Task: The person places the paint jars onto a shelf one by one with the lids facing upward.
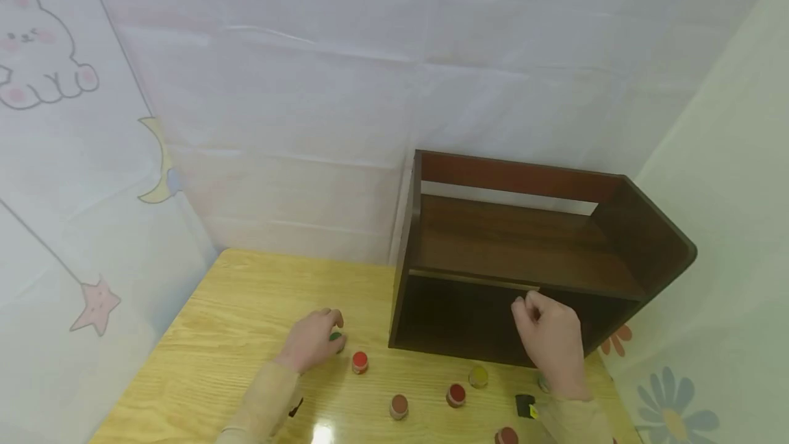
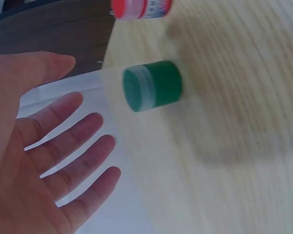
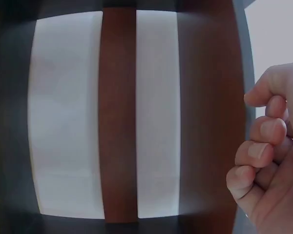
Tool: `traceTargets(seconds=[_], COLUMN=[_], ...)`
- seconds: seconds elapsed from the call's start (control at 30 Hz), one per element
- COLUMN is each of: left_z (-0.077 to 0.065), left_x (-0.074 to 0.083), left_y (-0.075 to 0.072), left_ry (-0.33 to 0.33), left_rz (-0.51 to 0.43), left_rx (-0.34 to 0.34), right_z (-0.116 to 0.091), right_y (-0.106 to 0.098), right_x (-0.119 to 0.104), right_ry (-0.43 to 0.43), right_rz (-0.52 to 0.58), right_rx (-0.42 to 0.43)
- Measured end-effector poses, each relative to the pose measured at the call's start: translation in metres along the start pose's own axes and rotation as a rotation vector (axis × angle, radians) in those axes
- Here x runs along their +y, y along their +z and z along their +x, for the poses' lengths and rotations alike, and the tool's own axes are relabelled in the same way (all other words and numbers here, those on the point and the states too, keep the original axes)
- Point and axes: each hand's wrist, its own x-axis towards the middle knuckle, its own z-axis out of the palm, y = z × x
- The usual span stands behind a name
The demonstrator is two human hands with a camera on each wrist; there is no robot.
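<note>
My left hand (image 1: 313,340) is over the tabletop with its fingers spread and bent a little. Just beyond its fingertips, in the left wrist view, a small green paint pot (image 2: 161,87) stands apart from the palm. A red pot (image 2: 141,8) is close by, to the right of that hand in the head view. My right hand (image 1: 553,338) is raised in front of the dark brown desk shelf (image 1: 524,231), near the edge of its middle board. Its fingers (image 3: 254,151) are curled towards the palm, and nothing shows between them.
On the wooden table (image 1: 246,293) are a brown pot (image 1: 398,406), a dark red pot (image 1: 456,395), a yellow pot (image 1: 479,376) and a reddish pot (image 1: 507,436) at the front. A black object (image 1: 525,405) lies by the right sleeve. Patterned cloth (image 1: 296,122) surrounds the table.
</note>
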Motion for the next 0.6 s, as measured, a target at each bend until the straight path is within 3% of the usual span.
traceTargets(seconds=[0.2,0.33,0.6], left_z=[-0.001,-0.003,-0.003], left_x=[-0.008,-0.011,-0.016], left_y=[0.011,0.016,0.024], left_ry=[-0.022,-0.026,-0.003], left_rz=[-0.01,-0.038,-0.035], left_rx=[-0.013,-0.034,-0.076], right_z=[0.009,0.018,0.029], right_y=[-0.014,-0.031,-0.061], right_x=[0.009,0.012,0.026], right_ry=[-0.054,0.008,0.166], right_rz=[-0.069,-0.124,-0.123], right_rx=[0.167,0.257,0.41])
